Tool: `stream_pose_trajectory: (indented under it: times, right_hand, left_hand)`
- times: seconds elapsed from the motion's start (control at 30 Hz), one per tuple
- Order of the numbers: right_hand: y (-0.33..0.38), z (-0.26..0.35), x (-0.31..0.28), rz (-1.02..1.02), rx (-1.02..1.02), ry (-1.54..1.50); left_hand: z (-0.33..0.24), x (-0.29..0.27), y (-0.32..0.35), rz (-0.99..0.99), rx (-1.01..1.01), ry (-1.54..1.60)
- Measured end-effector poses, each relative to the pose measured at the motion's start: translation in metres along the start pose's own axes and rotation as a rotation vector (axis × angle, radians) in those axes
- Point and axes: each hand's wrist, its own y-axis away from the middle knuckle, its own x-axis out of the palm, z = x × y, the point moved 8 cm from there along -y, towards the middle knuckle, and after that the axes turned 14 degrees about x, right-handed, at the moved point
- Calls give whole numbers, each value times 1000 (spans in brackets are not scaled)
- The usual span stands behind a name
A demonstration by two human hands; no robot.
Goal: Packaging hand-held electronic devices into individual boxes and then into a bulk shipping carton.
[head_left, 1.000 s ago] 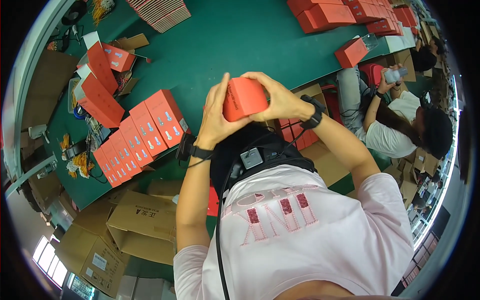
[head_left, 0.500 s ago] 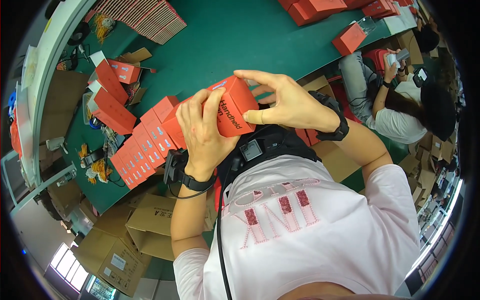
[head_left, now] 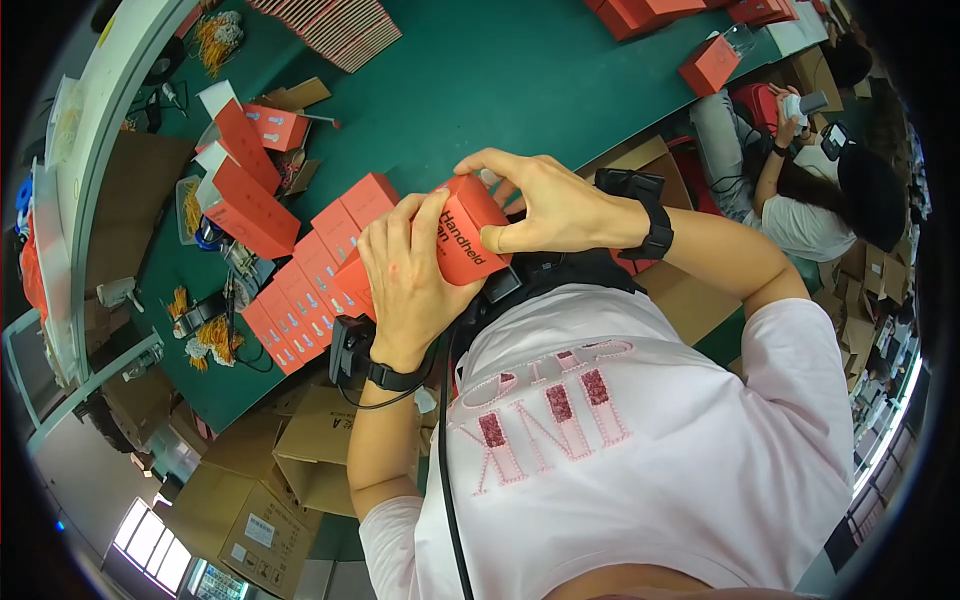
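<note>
Both my hands hold one small orange-red carton [head_left: 468,238] in front of my chest, above the near edge of the green table [head_left: 520,90]. My left hand [head_left: 405,275] wraps its left side from below, fingers up over the face. My right hand [head_left: 545,205] grips the carton's top and right end, thumb pressed on its side. Just left of my hands a row of several matching orange-red cartons [head_left: 305,285] lies side by side on the table.
More orange-red boxes [head_left: 240,185] with open white flaps stand at the left, a stack of flat pink sheets [head_left: 340,25] at the back. Brown cardboard boxes [head_left: 270,480] sit on the floor below. Another person [head_left: 800,170] sits at the right holding a small device.
The carton and both hands have come down and to the left, nearer the row of cartons. My left hand now covers more of the carton's face.
</note>
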Motion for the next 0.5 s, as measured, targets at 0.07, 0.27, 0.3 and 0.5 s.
stream_pose_trajectory:
  times: [0.07,0.27,0.3,0.5]
  right_hand:
    - [-5,8,11,4,2,0]
    - [-21,2,41,59,63,-143]
    - [-20,8,40,81,95,-124]
    - [-19,30,51,99,50,-112]
  left_hand:
    - [9,-5,9,-15,-19,15]
    - [31,-12,41,-5,8,52]
    - [39,-14,48,-44,-34,136]
    - [51,-19,55,-112,-65,199]
